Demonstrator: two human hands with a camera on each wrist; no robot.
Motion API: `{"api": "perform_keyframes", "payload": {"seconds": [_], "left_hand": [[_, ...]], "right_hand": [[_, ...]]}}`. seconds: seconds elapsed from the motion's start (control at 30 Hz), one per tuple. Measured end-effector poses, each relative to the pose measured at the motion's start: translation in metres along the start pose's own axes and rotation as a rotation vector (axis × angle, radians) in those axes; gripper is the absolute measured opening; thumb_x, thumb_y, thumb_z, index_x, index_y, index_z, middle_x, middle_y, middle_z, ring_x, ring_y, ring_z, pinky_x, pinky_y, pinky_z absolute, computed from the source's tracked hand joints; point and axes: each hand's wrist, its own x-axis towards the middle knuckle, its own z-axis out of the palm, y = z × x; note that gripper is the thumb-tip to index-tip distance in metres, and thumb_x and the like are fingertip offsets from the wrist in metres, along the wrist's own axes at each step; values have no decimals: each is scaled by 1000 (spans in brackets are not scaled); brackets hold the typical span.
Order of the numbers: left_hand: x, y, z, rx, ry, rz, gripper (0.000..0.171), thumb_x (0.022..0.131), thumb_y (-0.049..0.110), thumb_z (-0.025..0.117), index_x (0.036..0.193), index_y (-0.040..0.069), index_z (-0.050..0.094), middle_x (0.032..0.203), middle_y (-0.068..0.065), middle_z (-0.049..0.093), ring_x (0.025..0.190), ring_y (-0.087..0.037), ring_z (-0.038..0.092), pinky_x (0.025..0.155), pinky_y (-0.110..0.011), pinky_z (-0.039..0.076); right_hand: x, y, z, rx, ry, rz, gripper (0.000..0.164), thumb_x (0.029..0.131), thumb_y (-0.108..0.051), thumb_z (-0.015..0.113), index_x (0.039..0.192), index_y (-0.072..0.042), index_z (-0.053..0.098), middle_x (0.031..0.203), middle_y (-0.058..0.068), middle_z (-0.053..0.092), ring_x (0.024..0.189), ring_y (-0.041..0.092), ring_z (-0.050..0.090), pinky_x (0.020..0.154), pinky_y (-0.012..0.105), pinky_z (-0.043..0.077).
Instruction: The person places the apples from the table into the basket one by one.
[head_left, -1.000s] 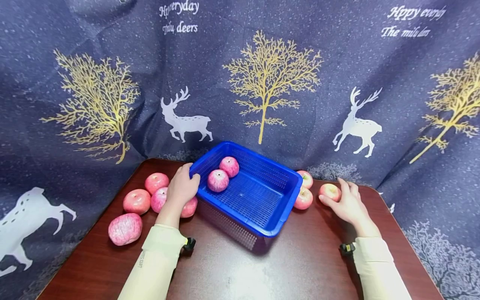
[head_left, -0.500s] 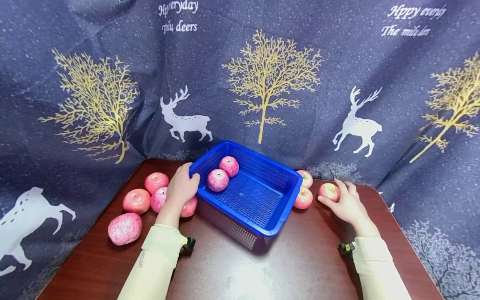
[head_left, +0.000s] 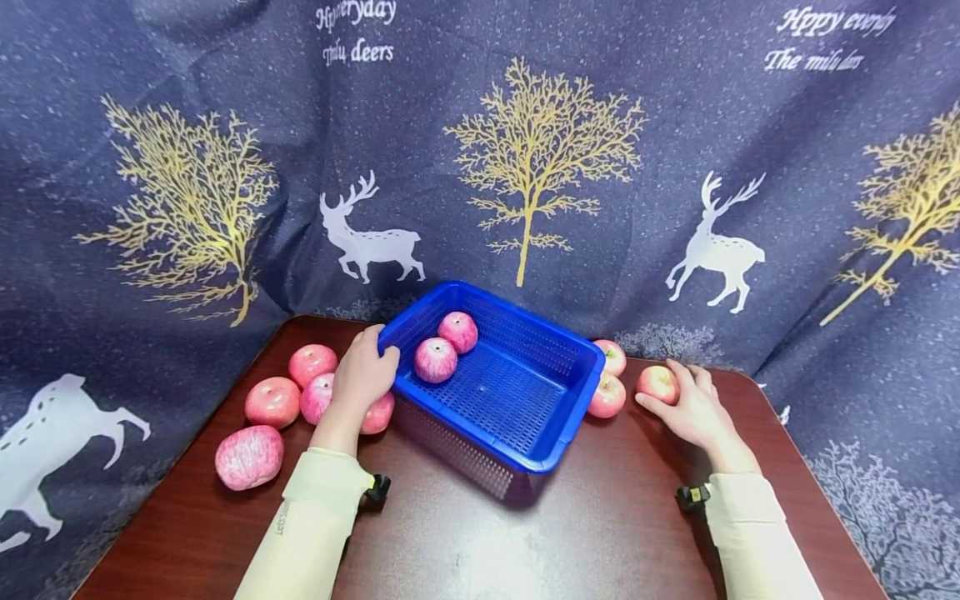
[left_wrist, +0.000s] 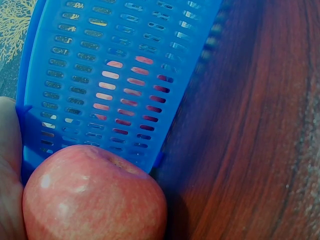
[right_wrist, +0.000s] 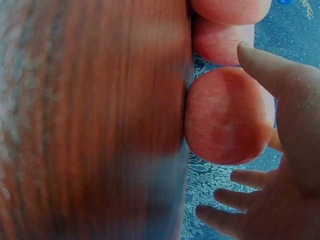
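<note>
At the left end of a blue plastic basket (head_left: 480, 442), my left hand (head_left: 365, 375) grips the rim, thumb over the edge. Two streaked red apples (head_left: 437, 360) lie inside the basket toward that end. Just below the hand, a red apple (left_wrist: 95, 200) sits close against the perforated wall in the left wrist view. My right hand (head_left: 699, 410) is spread around a yellow-red apple (head_left: 657, 385) on the table. In the right wrist view, the thumb lies over one side of this apple (right_wrist: 227, 117), and several fingers extend fairly straight past its other side.
Left of the basket are several more apples (head_left: 272, 402), partly hidden by the left hand. Two apples (head_left: 606, 396) sit against the basket's right side. The brown wooden table (head_left: 600, 517) ends at a dark blue printed curtain (head_left: 480, 133).
My right hand has shifted slightly left and its fingertips have come a little closer to the yellow-red apple. The left hand and the basket stay in place.
</note>
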Motion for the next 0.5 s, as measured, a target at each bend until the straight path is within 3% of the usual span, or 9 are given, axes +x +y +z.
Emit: {"api": "perform_keyframes", "payload": {"seconds": [0.5], "left_hand": [[1,-1,1,-3,2,-1,58,107,32,51,159,4,54,150,-23,61,135,-46,62,114,-64,47]], "right_hand": [[1,1,2,-6,-31,7,99,98,-62,78,165,0,40,159,45,32,140,66,39,109,80,40]]}}
